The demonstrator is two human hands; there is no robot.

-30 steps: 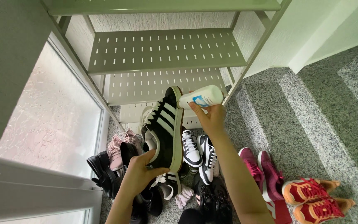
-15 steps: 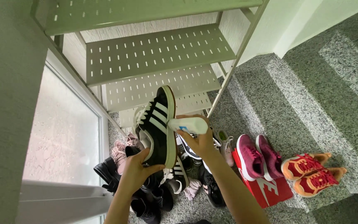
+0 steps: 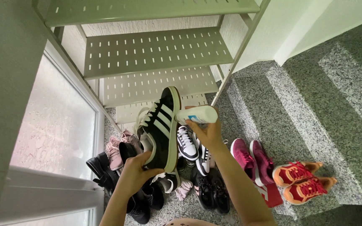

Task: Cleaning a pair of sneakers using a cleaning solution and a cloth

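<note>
Head view, looking down past a pale green metal shoe rack (image 3: 147,50) with slotted shelves onto a speckled granite floor (image 3: 315,109). At far left a frosted glass panel (image 3: 55,129) stands in a white frame. Below it, on the floor, black leather shoes (image 3: 101,171) lie beside a pair of pale pink sneakers (image 3: 116,146).

The left hand (image 3: 137,171) comes up from the bottom edge, fingers curled around the heel of a black sneaker with white stripes (image 3: 162,127) — thumb on the near side, the rest wrapped behind. The shoe is held in the air in front of the lowest shelves, toe up and its cream sole edge turned toward the right.

Just right of it, the right hand (image 3: 206,132) grips a white plastic bottle (image 3: 197,114) held nearly level, fingers closed round its body, its nozzle end touching or almost touching the sole edge near the toe — which of the two cannot be told.

Beneath both hands lies a loose heap of black-and-white sneakers (image 3: 191,146). Further right a pair of magenta sneakers (image 3: 252,157) rests partly on a red shoebox (image 3: 271,194), and at far right a pair of orange-and-red sneakers (image 3: 302,180) lies side by side on the floor.
</note>
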